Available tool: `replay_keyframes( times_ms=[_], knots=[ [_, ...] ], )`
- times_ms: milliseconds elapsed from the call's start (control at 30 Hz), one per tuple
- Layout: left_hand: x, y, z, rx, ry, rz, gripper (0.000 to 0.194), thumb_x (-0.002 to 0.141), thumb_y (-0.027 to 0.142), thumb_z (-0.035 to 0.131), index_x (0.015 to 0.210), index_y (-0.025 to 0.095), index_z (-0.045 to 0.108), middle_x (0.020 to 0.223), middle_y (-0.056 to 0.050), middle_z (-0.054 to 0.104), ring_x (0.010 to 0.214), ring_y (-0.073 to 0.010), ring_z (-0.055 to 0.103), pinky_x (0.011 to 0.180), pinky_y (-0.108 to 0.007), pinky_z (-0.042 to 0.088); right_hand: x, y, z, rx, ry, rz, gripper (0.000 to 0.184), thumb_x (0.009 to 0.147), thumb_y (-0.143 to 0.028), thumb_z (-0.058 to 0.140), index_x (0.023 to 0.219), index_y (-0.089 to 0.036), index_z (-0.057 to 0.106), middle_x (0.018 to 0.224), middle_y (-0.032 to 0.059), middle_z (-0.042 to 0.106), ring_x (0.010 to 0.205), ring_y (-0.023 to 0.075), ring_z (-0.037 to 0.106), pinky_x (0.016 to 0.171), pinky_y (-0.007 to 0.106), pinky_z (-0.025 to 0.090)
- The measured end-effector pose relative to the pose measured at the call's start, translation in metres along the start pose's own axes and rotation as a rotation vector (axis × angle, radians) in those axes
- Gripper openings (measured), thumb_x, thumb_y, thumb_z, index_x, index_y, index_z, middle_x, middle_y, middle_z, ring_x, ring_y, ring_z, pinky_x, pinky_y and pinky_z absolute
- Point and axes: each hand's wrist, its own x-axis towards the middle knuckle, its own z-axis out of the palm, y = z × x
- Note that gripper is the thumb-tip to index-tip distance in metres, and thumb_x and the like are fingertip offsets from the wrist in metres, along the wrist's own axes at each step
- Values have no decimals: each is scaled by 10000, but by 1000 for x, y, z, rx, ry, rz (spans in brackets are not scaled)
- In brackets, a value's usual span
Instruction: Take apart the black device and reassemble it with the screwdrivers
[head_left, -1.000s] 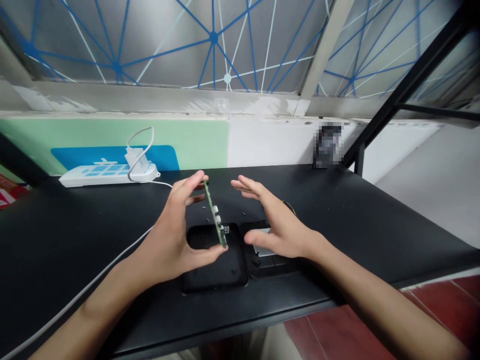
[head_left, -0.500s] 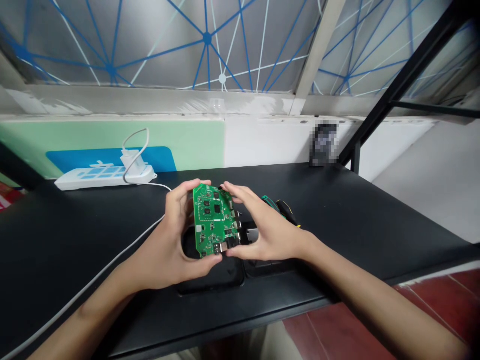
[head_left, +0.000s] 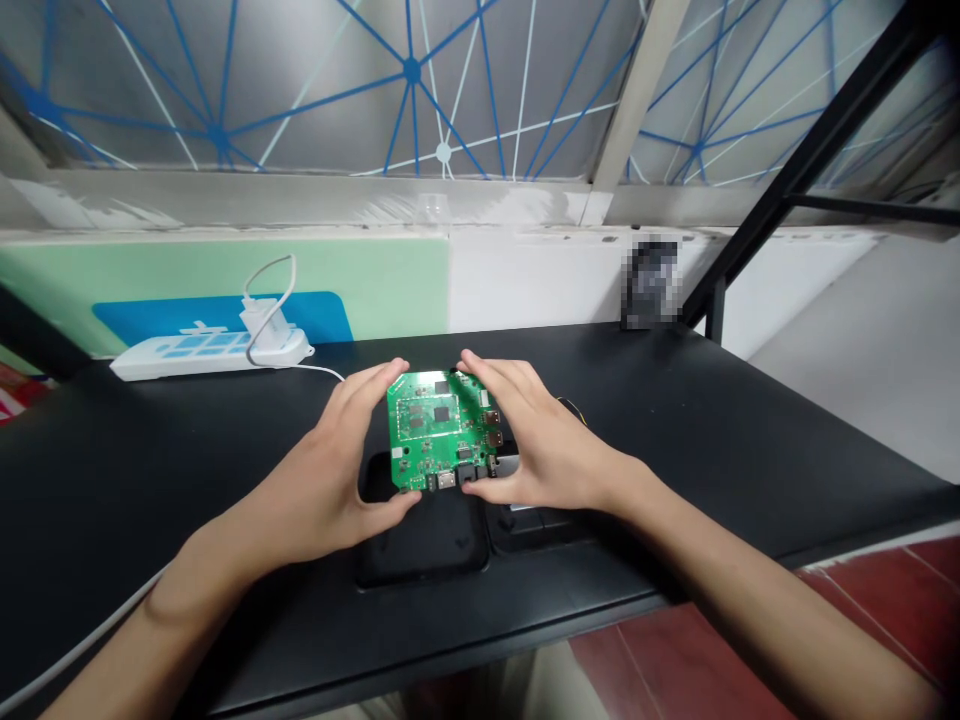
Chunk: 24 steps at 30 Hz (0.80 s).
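Note:
A green circuit board point(head_left: 439, 435) with chips and connectors is held up above the black table point(head_left: 150, 470), its component face toward me. My left hand point(head_left: 337, 470) grips its left edge between thumb and fingers. My right hand point(head_left: 536, 445) grips its right edge the same way. Directly beneath the board lie two black plastic case halves point(head_left: 427, 545), side by side. The right half is mostly hidden by my right hand and shows a grey metal patch point(head_left: 517, 465).
A white power strip point(head_left: 206, 350) with a white charger plugged in lies at the back left; its white cable point(head_left: 82, 640) runs across the table toward me. A yellow-and-black tool tip point(head_left: 574, 408) peeks out behind my right hand. A black metal frame point(head_left: 787, 170) rises at right.
A second ago only my left hand held the board edge-on. The board turned face-on to me, my right hand closed on its right edge, and the board now tilts flatter.

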Motion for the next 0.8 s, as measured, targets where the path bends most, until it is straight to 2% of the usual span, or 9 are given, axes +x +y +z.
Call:
replay_keyframes(
  times_ms=[200,400,500,600,700,800],
  knots=[
    [2,-2,2,155,6,59,993,836,307,731,1632,239,142,1577,-183,415,1433,-426,423,1157,-652,419,0,-2,3,-71,30,-28,1203,751,-481,808,1642,-217,45,1536,198,402,1396,372,399,1127,613,463],
    [3,-1,-2,108,35,23,961,801,320,776,1591,261,231,1530,-147,468,1369,-389,480,1130,-588,461,-2,1,0,6,7,-24,1179,777,-541,779,1641,-210,48,1566,205,372,1430,377,371,1176,630,403],
    [3,0,-7,32,25,-14,959,780,301,798,1567,285,249,1544,-123,448,1378,-357,474,1151,-551,450,-3,3,-7,108,16,-38,1042,839,-389,714,1640,-233,67,1606,183,346,1469,352,351,1195,619,386],
    [2,-1,-12,-42,18,-22,975,756,280,818,1552,301,256,1570,-104,417,1419,-339,443,1188,-521,420,-5,6,-13,157,13,-14,956,844,-231,654,1635,-269,119,1595,138,391,1457,303,397,1178,562,435],
    [2,-3,-15,-91,15,-37,989,734,291,843,1540,305,271,1582,-97,396,1446,-331,424,1220,-505,391,-5,8,-15,154,-11,17,904,853,-213,652,1625,-263,184,1571,117,436,1444,271,433,1203,520,424],
    [1,-4,-17,-116,3,-56,976,732,302,847,1528,304,282,1582,-92,394,1453,-326,424,1230,-496,386,-5,10,-13,151,-29,12,874,867,-266,680,1614,-261,227,1597,112,413,1471,265,416,1224,503,407]
  ],
)
